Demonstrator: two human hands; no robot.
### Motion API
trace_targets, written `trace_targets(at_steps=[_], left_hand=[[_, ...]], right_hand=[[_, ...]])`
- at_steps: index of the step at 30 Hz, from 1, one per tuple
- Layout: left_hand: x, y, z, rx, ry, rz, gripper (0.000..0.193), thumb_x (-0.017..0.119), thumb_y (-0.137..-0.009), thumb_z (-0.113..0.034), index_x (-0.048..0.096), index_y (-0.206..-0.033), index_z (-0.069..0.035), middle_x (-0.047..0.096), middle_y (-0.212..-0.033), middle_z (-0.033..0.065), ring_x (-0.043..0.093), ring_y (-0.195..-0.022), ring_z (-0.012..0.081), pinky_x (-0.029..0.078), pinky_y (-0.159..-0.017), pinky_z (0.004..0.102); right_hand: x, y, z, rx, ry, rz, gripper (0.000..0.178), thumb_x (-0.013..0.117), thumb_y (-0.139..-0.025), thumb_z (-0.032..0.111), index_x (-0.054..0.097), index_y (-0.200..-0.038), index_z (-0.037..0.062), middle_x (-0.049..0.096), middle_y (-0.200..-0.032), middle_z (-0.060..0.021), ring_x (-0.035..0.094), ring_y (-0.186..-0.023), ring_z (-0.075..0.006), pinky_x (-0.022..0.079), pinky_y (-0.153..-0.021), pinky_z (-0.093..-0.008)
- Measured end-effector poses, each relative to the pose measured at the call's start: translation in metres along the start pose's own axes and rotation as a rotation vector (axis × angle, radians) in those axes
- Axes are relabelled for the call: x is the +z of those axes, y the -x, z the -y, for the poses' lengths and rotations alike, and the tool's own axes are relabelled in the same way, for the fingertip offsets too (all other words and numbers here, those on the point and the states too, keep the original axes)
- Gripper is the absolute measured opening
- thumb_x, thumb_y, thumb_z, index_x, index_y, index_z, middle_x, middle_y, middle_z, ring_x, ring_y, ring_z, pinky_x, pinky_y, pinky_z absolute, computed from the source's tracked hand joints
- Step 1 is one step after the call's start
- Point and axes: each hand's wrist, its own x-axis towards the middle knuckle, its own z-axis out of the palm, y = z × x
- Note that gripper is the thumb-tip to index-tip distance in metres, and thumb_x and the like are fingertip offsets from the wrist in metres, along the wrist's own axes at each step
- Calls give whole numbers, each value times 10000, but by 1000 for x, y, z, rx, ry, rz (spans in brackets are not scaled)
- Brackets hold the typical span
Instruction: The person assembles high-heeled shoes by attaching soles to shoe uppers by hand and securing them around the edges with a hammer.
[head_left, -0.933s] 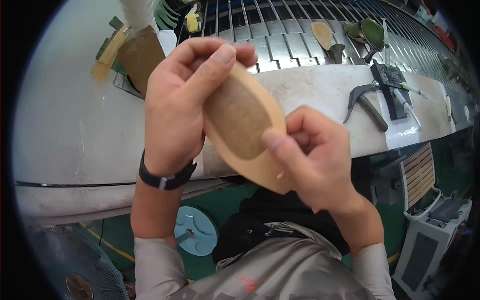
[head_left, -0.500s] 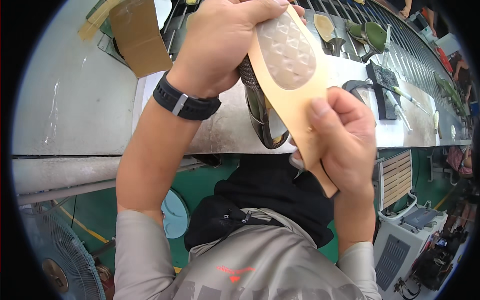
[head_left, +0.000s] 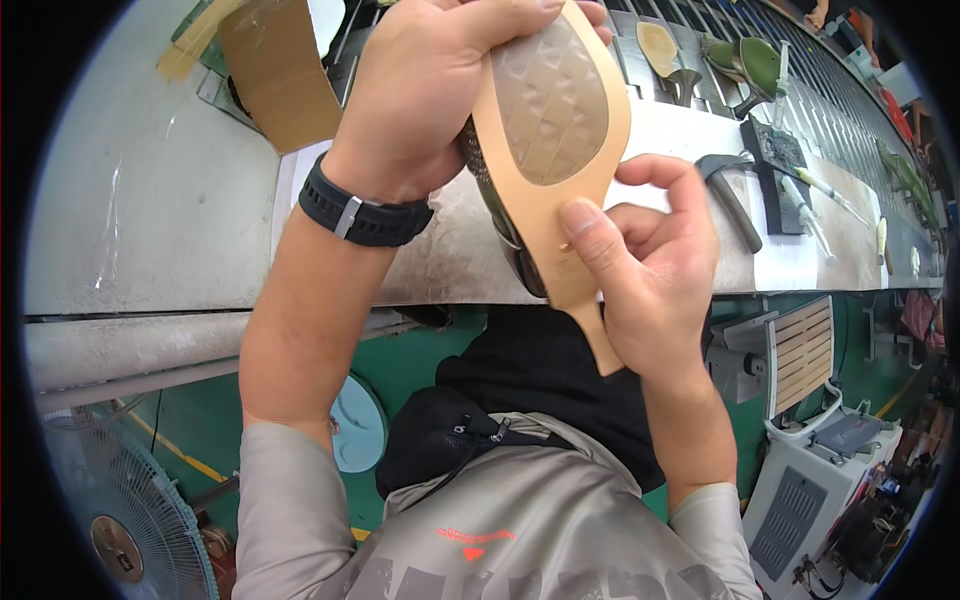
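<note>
A tan shoe sole (head_left: 562, 215) with a clear, diamond-patterned patch is held up over the table edge, its narrow tail pointing toward me. My left hand (head_left: 425, 85), wearing a black watch, is closed around its broad far end. Behind the sole, a dark shoe (head_left: 500, 225) shows along the left edge; most of it is hidden. My right hand (head_left: 660, 275) grips the narrow part, thumb pressed flat on the face and index finger bent beside the right edge. The other right fingers are partly hidden.
On the table to the right are a hammer (head_left: 738, 205), a black block (head_left: 772, 165) and several syringes (head_left: 805, 215). Green shoes (head_left: 757, 68) and a tan-soled shoe (head_left: 656, 48) sit by the roller conveyor. Cardboard (head_left: 280, 75) stands at left; a fan (head_left: 130, 535) is below.
The sole and shoe have shifted left and turned so the patterned face shows more fully. My right hand has moved left with them, and its index finger has lifted away from the sole.
</note>
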Motion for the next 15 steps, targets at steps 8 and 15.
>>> trace_targets(at_steps=[8, 15], left_hand=[[17, 8, 39, 162, -278, 293, 647, 557, -1089, -531, 584, -1419, 25, 598, -1479, 190, 597, -1355, 294, 485, -1132, 402], [-73, 44, 112, -270, 74, -115, 759, 283, -1131, -627, 681, -1269, 4, 729, -1279, 185, 671, -1236, 259, 502, -1067, 412]], right_hand=[[-35, -50, 74, -273, 506, 272, 716, 820, -890, 206, 504, -1493, -13, 733, -1031, -99, 699, -946, -138, 537, -837, -263], [-131, -6, 23, 35, 156, -74, 483, 689, -1001, 176, 578, -1422, -33, 750, -1107, -141, 744, -964, -162, 590, -887, -299]])
